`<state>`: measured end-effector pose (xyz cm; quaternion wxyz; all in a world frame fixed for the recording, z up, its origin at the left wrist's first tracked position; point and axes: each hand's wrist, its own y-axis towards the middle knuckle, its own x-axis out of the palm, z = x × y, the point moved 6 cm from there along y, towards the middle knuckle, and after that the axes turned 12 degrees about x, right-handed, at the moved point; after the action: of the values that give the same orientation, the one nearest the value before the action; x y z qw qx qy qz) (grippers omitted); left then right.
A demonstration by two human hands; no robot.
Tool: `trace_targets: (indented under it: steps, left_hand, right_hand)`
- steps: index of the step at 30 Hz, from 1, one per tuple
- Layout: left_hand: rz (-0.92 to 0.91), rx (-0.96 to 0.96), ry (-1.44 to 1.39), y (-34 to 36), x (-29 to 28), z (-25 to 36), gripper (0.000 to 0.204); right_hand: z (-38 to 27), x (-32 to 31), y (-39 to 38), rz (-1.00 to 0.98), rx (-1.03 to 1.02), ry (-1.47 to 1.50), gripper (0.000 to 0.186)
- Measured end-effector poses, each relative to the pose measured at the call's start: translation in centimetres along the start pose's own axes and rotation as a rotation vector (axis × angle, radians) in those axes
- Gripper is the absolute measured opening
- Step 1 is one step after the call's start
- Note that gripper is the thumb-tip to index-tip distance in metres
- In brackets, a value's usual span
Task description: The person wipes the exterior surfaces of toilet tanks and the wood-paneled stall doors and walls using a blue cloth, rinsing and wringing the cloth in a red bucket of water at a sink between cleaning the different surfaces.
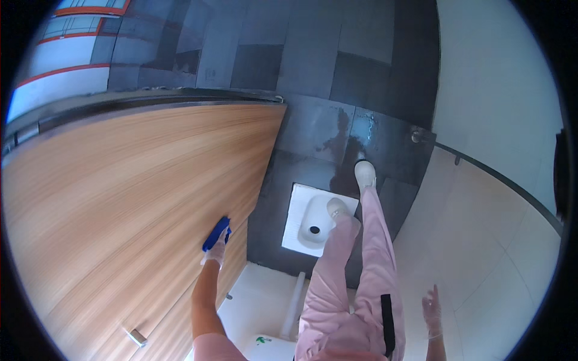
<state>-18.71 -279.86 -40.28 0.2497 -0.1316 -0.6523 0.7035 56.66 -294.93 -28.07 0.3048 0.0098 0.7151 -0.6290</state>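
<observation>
My left hand [214,253], in a thin translucent glove, presses a blue cloth [217,233] flat against a wooden partition panel [120,204] on my left. My right hand [431,308], also gloved, hangs free at the lower right with fingers apart and nothing in it, close to the cream wall. My legs in pink trousers [361,271] stretch forward, and one white shoe [365,174] stands on the dark floor beyond a white squat toilet pan [298,207].
Dark wet floor tiles [313,132] surround the pan. A white cistern and pipe [294,304] sit below. The cream tiled wall [481,240] with a thin dark rail [481,171] runs along the right. A metal bracket [137,337] sits low on the panel.
</observation>
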Motion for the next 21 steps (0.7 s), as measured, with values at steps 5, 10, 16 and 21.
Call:
trace_targets:
  steps: [5, 10, 16, 21]
  left_hand:
    - [0.245, -0.614, -0.734, -13.9, 3.2, -12.8, 0.056]
    - [0.296, -1.222, -0.914, -22.4, 6.2, -32.7, 0.070]
    - [-0.089, -0.607, -0.020, -8.4, 3.9, -39.9, 0.067]
    - [-0.015, -0.523, -0.176, 9.8, 3.5, -36.7, 0.059]
  right_hand:
    - [-6.7, 0.5, 0.3, -0.030, -0.063, 0.022, 0.067]
    - [-7.8, 1.0, 1.1, -0.026, -0.112, 0.061, 0.067]
    - [-7.0, -0.6, 1.4, -0.027, 0.017, 0.117, 0.067]
    - [-2.4, -1.7, 2.9, 0.041, 0.174, 0.118, 0.063]
